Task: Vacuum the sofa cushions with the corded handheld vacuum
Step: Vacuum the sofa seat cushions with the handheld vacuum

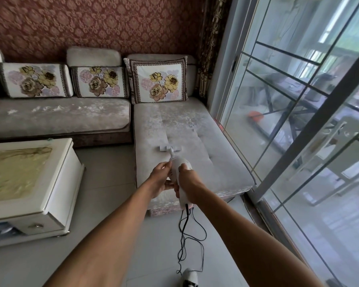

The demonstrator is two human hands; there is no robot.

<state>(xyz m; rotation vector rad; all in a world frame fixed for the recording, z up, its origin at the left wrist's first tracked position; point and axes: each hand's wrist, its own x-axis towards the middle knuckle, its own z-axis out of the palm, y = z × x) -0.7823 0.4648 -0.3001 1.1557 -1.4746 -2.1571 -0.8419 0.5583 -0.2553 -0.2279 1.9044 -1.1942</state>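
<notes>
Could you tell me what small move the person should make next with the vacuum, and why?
Probably push the vacuum forward toward the floral pillow. Both the left hand and right hand grip its body, and its nozzle rests mid-way along the chaise cushion, with cushion surface still ahead of it.

- White corded handheld vacuum (180, 175), tilted forward, its T-shaped nozzle (167, 149) flat on the chaise cushion (195, 137).
- Black cord (187, 235) trails looping across the floor.
- Pale, worn velvet sofa cushions.

Both hands (174, 179) grip vacuum (181, 172) on cushion (216, 154)
</notes>
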